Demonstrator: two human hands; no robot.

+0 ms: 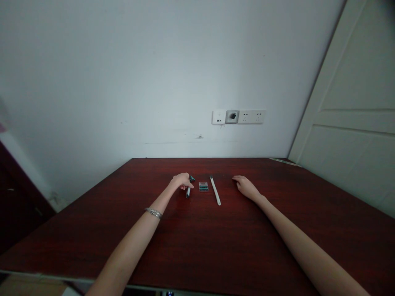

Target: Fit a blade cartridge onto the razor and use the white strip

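My left hand [181, 180] is closed around the middle of a razor [188, 192]. The dark razor head shows beyond my fingers, and the light handle with its dark end sticks out toward me. Just right of it lies a small clear case [203, 187] with dark green pieces inside, perhaps blade cartridges. Farther right is a slim white-handled brush [215, 192], its dark tip pointing away from me. To the right of the brush, my right hand [247, 188] rests palm down on the table, fingers stretched out and holding nothing.
The dark red wooden table [197, 250] runs up to a pale wall. Power sockets [251, 116] and a switch plate [219, 117] are set in the wall above it. A white panelled door [352, 119] stands along the right side. My left wrist wears a silver bracelet [153, 212].
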